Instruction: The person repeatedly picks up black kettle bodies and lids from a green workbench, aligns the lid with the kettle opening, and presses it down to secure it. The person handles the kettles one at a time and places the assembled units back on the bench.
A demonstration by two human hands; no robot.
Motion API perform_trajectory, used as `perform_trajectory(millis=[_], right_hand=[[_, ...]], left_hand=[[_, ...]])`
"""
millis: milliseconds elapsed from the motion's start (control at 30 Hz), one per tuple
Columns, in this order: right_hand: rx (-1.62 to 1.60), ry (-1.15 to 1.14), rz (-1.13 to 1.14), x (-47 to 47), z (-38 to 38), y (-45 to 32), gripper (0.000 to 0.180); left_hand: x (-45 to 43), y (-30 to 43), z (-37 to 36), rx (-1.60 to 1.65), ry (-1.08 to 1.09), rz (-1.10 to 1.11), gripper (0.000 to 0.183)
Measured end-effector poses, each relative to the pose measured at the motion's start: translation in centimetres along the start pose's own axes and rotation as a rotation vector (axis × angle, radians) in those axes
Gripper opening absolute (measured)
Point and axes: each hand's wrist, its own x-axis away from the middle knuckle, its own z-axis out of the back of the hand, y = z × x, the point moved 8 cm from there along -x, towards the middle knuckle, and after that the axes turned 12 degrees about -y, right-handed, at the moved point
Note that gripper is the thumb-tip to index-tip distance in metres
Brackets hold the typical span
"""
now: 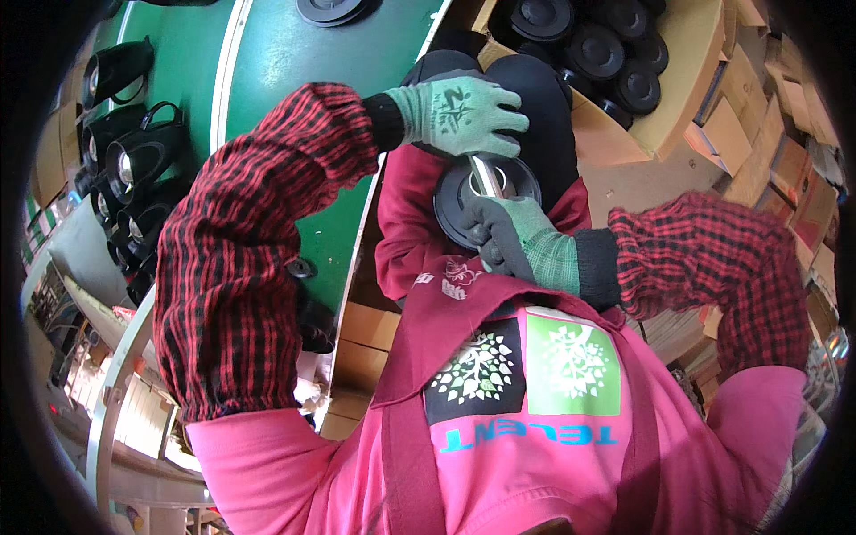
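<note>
My left hand, in a green glove, lies palm down with its fingers apart at the upper edge of a round black part on my lap. A shiny metal bar slants across the part's pale-rimmed central opening. Its upper end meets the edge of my left hand; the underside of that hand is hidden. Around the bar's lower end my right hand is closed, its glove green with grey fingers. The black part extends beneath both hands.
Several round black parts fill an open cardboard box at upper right. Left of me is a green-topped table with a black disc and several black housings. Cardboard boxes are stacked at far right.
</note>
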Motion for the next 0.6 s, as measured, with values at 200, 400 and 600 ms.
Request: perform_trajectory(millis=[200, 400, 600], right_hand=[[0.424, -0.027, -0.138, 4.5, -1.5, -5.9, 0.02], [1.843, 0.49, 0.63, 5.5, -3.9, -21.1, 0.041], [2.311, 0.074, 0.658, -13.4, -12.1, -21.8, 0.057]], left_hand=[[0.9, -1.4, 3.4, 0.039, 0.123, 0.513, 0.058], [4.5, 7.5, 4.7, 0.614, 0.539, 0.893, 0.08], [2.4, 14.4, 3.8, 0.382, 0.5, 0.803, 0.065]])
